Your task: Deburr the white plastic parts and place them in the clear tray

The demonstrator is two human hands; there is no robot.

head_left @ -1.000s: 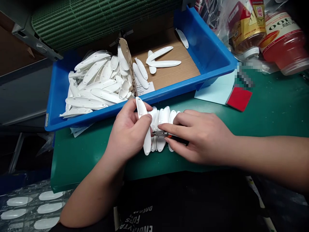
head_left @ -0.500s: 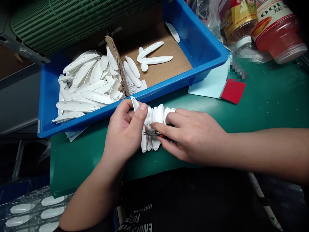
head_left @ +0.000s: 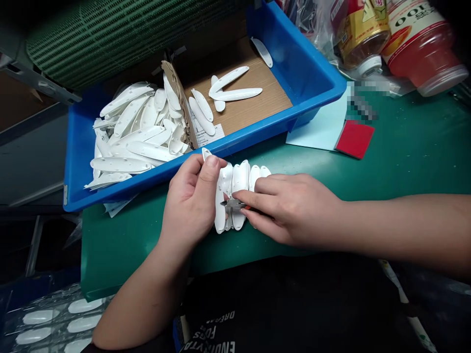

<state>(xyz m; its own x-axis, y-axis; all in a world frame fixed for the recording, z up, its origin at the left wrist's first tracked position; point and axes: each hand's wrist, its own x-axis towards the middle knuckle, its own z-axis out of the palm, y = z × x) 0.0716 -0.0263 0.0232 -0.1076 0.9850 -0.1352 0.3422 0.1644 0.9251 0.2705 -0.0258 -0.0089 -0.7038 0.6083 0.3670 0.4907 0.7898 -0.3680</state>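
White plastic pieces (head_left: 240, 177), clenched in left hand (head_left: 189, 203), right hand (head_left: 290, 208) fingers grasping flush cutters (head_left: 232, 205)

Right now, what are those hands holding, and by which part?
Left hand: a white plastic piece, by its upper half. Right hand: side cutters, by the handles.

left hand (head_left: 190, 203) curled and gripping, right hand (head_left: 290, 208) reaching across palm-down, both close together

Side cutters (head_left: 232, 206) mostly hidden under right hand (head_left: 290, 208); patch (head_left: 362, 101) pixelated.
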